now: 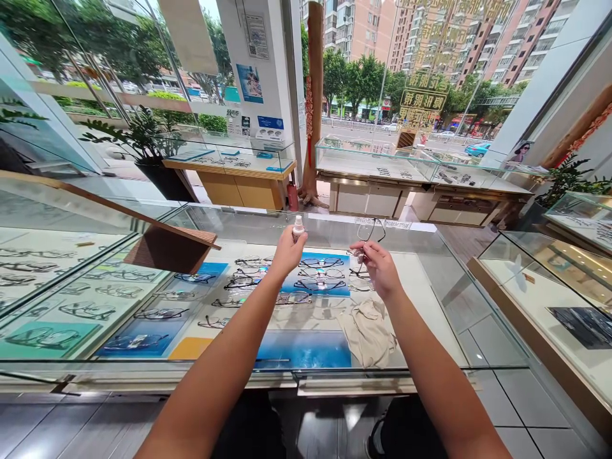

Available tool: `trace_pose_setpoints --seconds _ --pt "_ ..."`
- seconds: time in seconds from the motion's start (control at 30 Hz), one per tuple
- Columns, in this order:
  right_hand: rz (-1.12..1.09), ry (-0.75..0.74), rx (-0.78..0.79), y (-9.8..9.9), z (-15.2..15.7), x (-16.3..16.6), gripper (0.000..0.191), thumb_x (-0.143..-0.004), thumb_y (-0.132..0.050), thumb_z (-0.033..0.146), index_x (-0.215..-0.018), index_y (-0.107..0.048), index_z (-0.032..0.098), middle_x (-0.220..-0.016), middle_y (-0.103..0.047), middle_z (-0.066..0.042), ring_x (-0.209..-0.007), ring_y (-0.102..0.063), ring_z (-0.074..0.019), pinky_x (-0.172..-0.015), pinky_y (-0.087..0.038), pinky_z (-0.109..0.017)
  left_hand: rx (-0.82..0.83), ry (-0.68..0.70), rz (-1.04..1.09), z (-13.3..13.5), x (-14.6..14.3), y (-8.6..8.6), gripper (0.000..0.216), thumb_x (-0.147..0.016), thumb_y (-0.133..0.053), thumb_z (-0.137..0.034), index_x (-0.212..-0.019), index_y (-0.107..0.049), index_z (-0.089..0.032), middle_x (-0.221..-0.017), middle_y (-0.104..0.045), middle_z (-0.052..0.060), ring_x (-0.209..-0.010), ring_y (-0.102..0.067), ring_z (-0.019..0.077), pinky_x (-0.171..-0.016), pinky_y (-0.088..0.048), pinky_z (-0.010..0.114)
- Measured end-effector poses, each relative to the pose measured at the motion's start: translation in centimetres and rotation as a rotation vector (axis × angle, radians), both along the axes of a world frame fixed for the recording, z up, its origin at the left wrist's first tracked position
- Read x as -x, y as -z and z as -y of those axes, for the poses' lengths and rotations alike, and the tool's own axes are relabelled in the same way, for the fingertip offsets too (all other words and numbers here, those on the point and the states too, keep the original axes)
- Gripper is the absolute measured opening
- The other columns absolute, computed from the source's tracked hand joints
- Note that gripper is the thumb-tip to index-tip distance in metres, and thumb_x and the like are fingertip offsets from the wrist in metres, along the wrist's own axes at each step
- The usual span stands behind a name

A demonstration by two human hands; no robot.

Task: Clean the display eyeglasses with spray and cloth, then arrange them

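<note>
My left hand [287, 252] is closed around a small white spray bottle [298, 225], its nozzle sticking up above my fingers. My right hand [377, 264] pinches a pair of thin dark-framed glasses [370, 231] by one temple and holds them up beside the bottle. Both hands hover over the glass top of a display counter [430, 280]. A crumpled beige cloth [367, 331] lies on the glass just below my right wrist.
Under the glass lie several rows of glasses on blue and cream mats [315, 280]. More glass counters stand at left [57, 268], right [564, 268] and behind [382, 159]. A potted plant [143, 140] stands by the window.
</note>
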State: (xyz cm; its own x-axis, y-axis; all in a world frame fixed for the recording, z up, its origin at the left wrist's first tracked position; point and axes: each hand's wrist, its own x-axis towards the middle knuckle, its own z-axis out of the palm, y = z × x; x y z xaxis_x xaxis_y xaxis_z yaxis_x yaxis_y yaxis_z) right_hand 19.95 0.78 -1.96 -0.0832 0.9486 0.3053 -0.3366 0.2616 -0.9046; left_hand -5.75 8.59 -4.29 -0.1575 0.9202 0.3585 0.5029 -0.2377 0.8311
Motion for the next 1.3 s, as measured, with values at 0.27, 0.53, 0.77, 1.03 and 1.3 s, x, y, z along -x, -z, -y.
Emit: trace_pose_setpoints --seconds 0.27,0.53,0.77,1.03,1.3 --pt "-0.009 -0.001 0.001 0.0 -0.1 -0.2 0.019 -0.092 -0.069 0.04 -0.088 -0.08 0.025 -0.106 -0.075 -0.005 -0.085 -0.054 -0.0184 -0.075 -0.041 -0.033 0.02 -0.054 -0.109 -0.4 1.4 0.5 0.03 -0.091 -0.062 -0.032 -0.119 -0.065 -0.022 -0.117 -0.077 0.009 -0.108 -0.071 0.0273 -0.088 -0.05 0.036" --pt "0.009 -0.007 -0.009 -0.1 -0.1 -0.3 0.02 -0.092 -0.069 0.041 -0.09 -0.081 0.025 -0.105 -0.074 -0.006 -0.086 -0.055 -0.0188 -0.075 -0.041 -0.033 0.149 -0.135 -0.313 -0.1 1.5 0.6 0.028 -0.094 -0.06 -0.031 -0.12 -0.066 -0.024 -0.116 -0.079 0.008 -0.112 -0.071 0.0321 -0.083 -0.047 0.037" --pt "0.013 -0.01 -0.015 0.0 -0.1 -0.3 0.02 -0.092 -0.069 0.042 -0.089 -0.079 0.026 -0.106 -0.075 -0.005 -0.085 -0.056 -0.0187 -0.075 -0.042 -0.033 0.253 -0.125 -0.387 0.1 1.1 0.4 0.024 -0.095 -0.057 -0.032 -0.117 -0.066 -0.023 -0.117 -0.077 0.011 -0.109 -0.07 0.0337 -0.086 -0.049 0.04" --pt "-0.022 0.029 -0.031 -0.3 -0.5 -1.0 0.019 -0.093 -0.068 0.04 -0.087 -0.078 0.025 -0.105 -0.074 -0.004 -0.082 -0.054 -0.017 -0.074 -0.042 -0.032 -0.225 -0.288 -0.342 4.3 -2.4 -3.1 0.05 -0.092 -0.063 -0.033 -0.139 -0.054 -0.018 -0.14 -0.06 0.019 -0.131 -0.055 0.0362 -0.108 -0.042 0.051" --pt "-0.081 0.138 -0.034 -0.3 -1.6 -2.0 0.023 -0.087 -0.072 0.044 -0.076 -0.068 0.024 -0.102 -0.076 -0.005 -0.077 -0.054 -0.0164 -0.071 -0.042 -0.033 -0.077 1.03 -0.616 12.5 -9.4 -3.3 0.026 -0.093 -0.068 -0.049 -0.092 -0.068 -0.023 -0.088 -0.07 0.001 -0.082 -0.063 0.0199 -0.074 -0.042 0.032"
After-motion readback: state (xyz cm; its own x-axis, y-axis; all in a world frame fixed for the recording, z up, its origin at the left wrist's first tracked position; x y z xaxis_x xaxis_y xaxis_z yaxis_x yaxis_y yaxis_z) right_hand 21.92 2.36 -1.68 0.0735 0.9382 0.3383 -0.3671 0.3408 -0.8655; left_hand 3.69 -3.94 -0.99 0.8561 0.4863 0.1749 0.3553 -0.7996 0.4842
